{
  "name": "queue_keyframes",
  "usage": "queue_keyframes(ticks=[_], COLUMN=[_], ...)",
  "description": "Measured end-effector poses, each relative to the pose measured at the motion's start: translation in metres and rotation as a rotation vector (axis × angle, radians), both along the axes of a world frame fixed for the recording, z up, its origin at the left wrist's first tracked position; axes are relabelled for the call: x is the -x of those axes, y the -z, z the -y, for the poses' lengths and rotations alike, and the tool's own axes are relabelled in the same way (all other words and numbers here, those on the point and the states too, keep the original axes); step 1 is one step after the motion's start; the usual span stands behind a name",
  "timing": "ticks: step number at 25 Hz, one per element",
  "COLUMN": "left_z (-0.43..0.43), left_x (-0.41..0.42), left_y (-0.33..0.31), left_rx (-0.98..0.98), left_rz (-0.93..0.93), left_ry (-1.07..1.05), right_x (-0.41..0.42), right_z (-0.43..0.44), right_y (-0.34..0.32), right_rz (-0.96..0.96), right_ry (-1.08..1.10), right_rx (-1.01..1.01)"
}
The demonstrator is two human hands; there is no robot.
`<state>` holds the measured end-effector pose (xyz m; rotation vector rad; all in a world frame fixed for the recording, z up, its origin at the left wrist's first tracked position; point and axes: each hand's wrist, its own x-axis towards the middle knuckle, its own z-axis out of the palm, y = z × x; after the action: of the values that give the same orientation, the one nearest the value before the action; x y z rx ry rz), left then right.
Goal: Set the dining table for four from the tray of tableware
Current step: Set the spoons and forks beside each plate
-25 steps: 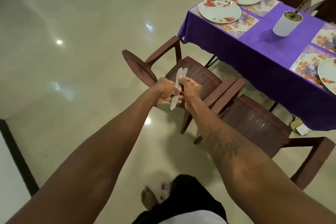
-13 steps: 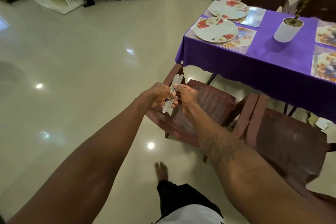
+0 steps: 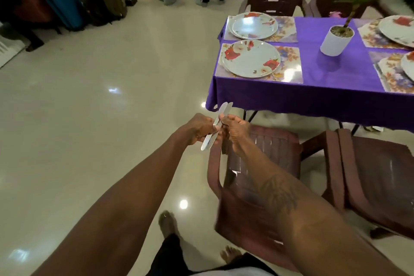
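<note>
Table (image 3: 336, 87) nearer, both hands (image 3: 197, 129) (image 3: 236, 129) — gripping cutlery (image 3: 224, 110)

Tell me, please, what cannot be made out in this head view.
Head view only:
- The cutlery: the left hand and right hand grip its middle, hiding kind and count.
- The far right plate and near right plate: cut off by the frame's right edge.
- The near chair: its back is blurred.
- The tray: outside the view.

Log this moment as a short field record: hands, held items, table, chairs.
left hand: grips cutlery
right hand: pinches the same cutlery
cutlery: two flat metal pieces, held short of the table
table: purple cloth, four plates on floral placemats
centre: potted plant in white pot
chairs: two brown, at the near side
</note>
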<state>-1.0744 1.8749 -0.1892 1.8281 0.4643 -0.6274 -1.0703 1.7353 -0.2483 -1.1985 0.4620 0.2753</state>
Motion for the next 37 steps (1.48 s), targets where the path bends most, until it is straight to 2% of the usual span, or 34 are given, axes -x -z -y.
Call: queue_keyframes(ticks=[7, 12, 20, 26, 37], left_z=[-0.107, -0.139, -0.104, -0.061, -0.024], left_x=[-0.102, -0.181, -0.339, -0.447, -0.503], left_y=[0.004, -0.004, 0.011, 0.037, 0.071], left_rx=[0.027, 0.036, -0.017, -0.076, -0.025], left_rz=[-0.032, 0.003, 0.034, 0.01, -0.035], left_ry=[0.238, 0.343, 0.488, 0.458, 0.376], right_x=[-0.067, -0.13, -0.27, -0.373, -0.423], right_z=[-0.111, -0.144, -0.119, -0.079, -0.039], right_y=[0.001, -0.01, 0.011, 0.016, 0.025], right_rz=[-0.048, -0.069, -0.062, -0.116, -0.137], right_ry=[0.226, 0.362, 0.554, 0.546, 0.452], right_rx=[-0.013, 0.026, -0.059, -0.042, 0.045])
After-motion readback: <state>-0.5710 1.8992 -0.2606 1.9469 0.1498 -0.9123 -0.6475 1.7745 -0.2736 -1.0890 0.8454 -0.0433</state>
